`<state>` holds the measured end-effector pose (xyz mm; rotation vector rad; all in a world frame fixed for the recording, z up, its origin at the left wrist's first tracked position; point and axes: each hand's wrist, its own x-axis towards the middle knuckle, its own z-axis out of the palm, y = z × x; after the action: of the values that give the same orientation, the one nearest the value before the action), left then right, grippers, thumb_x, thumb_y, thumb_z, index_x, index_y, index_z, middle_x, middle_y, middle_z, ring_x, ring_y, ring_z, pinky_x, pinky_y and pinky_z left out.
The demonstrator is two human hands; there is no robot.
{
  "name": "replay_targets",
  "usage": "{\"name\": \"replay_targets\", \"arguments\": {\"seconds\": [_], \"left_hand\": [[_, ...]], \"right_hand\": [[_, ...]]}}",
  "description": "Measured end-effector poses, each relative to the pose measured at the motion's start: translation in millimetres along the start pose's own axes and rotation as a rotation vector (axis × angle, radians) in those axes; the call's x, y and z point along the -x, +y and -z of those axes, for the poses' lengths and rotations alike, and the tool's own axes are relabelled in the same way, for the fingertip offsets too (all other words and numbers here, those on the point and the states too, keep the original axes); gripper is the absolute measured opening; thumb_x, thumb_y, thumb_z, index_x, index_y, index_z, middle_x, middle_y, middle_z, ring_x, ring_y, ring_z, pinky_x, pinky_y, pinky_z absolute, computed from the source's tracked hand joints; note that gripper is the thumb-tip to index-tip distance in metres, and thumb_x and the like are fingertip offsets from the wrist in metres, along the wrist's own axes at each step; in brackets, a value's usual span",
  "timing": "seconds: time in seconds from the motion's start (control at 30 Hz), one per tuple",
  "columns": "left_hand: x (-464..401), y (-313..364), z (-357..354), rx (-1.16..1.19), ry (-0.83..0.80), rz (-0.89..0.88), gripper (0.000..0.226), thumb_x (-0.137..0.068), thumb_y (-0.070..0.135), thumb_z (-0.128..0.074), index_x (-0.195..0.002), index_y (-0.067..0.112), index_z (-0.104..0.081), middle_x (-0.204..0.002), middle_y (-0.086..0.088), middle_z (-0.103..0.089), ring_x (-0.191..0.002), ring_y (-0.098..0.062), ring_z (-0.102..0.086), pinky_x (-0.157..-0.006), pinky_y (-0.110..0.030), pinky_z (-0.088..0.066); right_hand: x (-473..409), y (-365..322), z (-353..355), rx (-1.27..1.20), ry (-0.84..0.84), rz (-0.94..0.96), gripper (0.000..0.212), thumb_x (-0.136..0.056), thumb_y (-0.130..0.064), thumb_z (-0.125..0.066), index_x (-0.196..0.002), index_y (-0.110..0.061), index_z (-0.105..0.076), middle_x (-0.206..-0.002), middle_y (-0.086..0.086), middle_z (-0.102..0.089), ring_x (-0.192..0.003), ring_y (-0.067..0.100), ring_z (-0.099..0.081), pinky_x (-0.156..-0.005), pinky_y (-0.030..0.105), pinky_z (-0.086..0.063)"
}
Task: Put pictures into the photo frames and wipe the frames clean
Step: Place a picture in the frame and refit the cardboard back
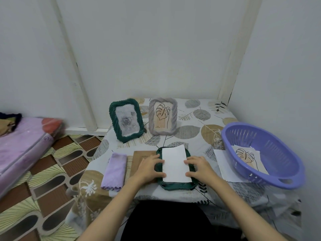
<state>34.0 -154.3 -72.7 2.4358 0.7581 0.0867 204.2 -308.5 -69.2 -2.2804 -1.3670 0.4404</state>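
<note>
A dark green frame (pixel 175 185) lies face down at the table's near edge. A white picture sheet (pixel 174 162) rests blank side up in its back. My left hand (pixel 151 166) presses the sheet's left edge and my right hand (pixel 198 166) presses its right edge, fingers on both sheet and frame rim. A brown backing board (pixel 139 156) lies just left of the frame, partly under my left hand. A folded lilac cloth (pixel 115 169) sits further left. Two filled frames stand at the back: a green one (pixel 126 119) with a rose picture and a grey one (pixel 162 117) with a leaf drawing.
A purple plastic basket (pixel 281 180) at the right holds leaf pictures (pixel 248 158) and stands on a white sheet (pixel 221 160). The table has a leaf-print cover (pixel 192 134) and sits in a corner between walls. A pink mattress (pixel 22 146) lies on the floor to the left.
</note>
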Motion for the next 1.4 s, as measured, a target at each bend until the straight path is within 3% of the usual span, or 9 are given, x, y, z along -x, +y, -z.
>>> {"name": "replay_targets", "arguments": {"seconds": [0.13,0.3,0.6,0.77,0.83,0.93,1.03,1.17,1.4], "left_hand": [[1,-3,-4,0.069,-0.017,-0.003,0.064,-0.072,0.035,-0.075,-0.129,0.021,-0.051,-0.144,-0.002,-0.042,-0.137,-0.021,-0.033,-0.115,-0.048,-0.019],[5,1,-3,0.106,-0.026,-0.001,0.057,-0.082,0.026,-0.066,-0.134,0.021,-0.044,-0.145,-0.003,-0.041,-0.135,-0.021,-0.034,-0.115,-0.047,-0.018],[6,-3,-4,0.231,0.035,-0.017,0.055,-0.083,0.022,-0.065,-0.134,0.025,-0.044,-0.139,-0.001,-0.048,-0.133,-0.020,-0.038,-0.114,-0.050,-0.021],[5,1,-5,0.228,0.081,-0.004,0.037,-0.092,0.014,-0.048,-0.128,0.022,-0.053,-0.089,0.009,-0.054,-0.117,-0.031,-0.049,-0.110,-0.052,-0.026],[6,2,-5,0.258,0.080,-0.004,0.036,-0.090,0.020,-0.055,-0.126,0.019,-0.055,-0.113,0.003,-0.062,-0.133,-0.025,-0.039,-0.114,-0.050,-0.021],[7,0,-5,0.235,0.061,0.009,0.051,-0.077,0.026,-0.071,-0.125,0.017,-0.056,-0.139,0.000,-0.049,-0.142,-0.019,-0.021,-0.117,-0.046,-0.013],[8,-1,-5,0.172,0.045,0.001,0.059,-0.072,0.029,-0.076,-0.126,0.017,-0.054,-0.143,0.000,-0.045,-0.143,-0.017,-0.019,-0.117,-0.046,-0.013],[8,-3,-4,0.109,0.016,-0.010,0.067,-0.068,0.036,-0.078,-0.128,0.018,-0.053,-0.144,0.001,-0.042,-0.143,-0.017,-0.019,-0.117,-0.047,-0.013],[11,0,0,0.070,-0.035,-0.024,0.070,-0.069,0.037,-0.077,-0.130,0.015,-0.051,-0.148,0.000,-0.033,-0.137,-0.019,-0.030,-0.116,-0.048,-0.016]], "right_hand": [[2,3,2,-0.060,0.029,-0.040,0.046,-0.077,-0.022,-0.072,-0.121,-0.018,-0.060,-0.122,-0.005,-0.057,-0.114,0.020,-0.045,-0.097,0.035,-0.038],[7,3,2,-0.412,0.146,-0.144,0.036,-0.075,0.003,-0.068,-0.110,-0.007,-0.067,-0.077,-0.005,-0.059,-0.070,0.012,-0.045,-0.073,0.024,-0.040],[4,6,-2,-0.470,0.140,-0.130,0.033,-0.075,0.007,-0.065,-0.105,-0.007,-0.069,-0.073,-0.005,-0.060,-0.066,0.013,-0.044,-0.063,0.013,-0.041],[1,6,-7,-0.454,0.158,-0.128,0.034,-0.075,0.006,-0.065,-0.104,-0.011,-0.070,-0.072,-0.008,-0.059,-0.064,0.012,-0.041,-0.063,0.013,-0.039],[1,8,-8,-0.454,0.151,-0.126,0.034,-0.075,0.005,-0.066,-0.105,-0.011,-0.069,-0.072,-0.009,-0.060,-0.065,0.012,-0.043,-0.067,0.017,-0.039],[1,9,-8,-0.433,0.103,-0.115,0.037,-0.074,-0.003,-0.071,-0.109,-0.015,-0.068,-0.081,-0.010,-0.061,-0.077,0.013,-0.050,-0.078,0.027,-0.044],[2,10,-5,-0.393,0.051,-0.092,0.047,-0.069,-0.017,-0.079,-0.113,-0.019,-0.065,-0.092,-0.011,-0.060,-0.090,0.013,-0.052,-0.086,0.030,-0.044],[1,13,-3,-0.319,0.028,-0.050,0.054,-0.064,-0.022,-0.082,-0.115,-0.019,-0.064,-0.095,-0.011,-0.057,-0.086,0.014,-0.050,-0.081,0.029,-0.042],[0,18,-3,-0.225,-0.055,-0.023,0.055,-0.065,-0.034,-0.080,-0.116,-0.022,-0.064,-0.111,-0.016,-0.051,-0.113,0.018,-0.049,-0.100,0.042,-0.041]]}}
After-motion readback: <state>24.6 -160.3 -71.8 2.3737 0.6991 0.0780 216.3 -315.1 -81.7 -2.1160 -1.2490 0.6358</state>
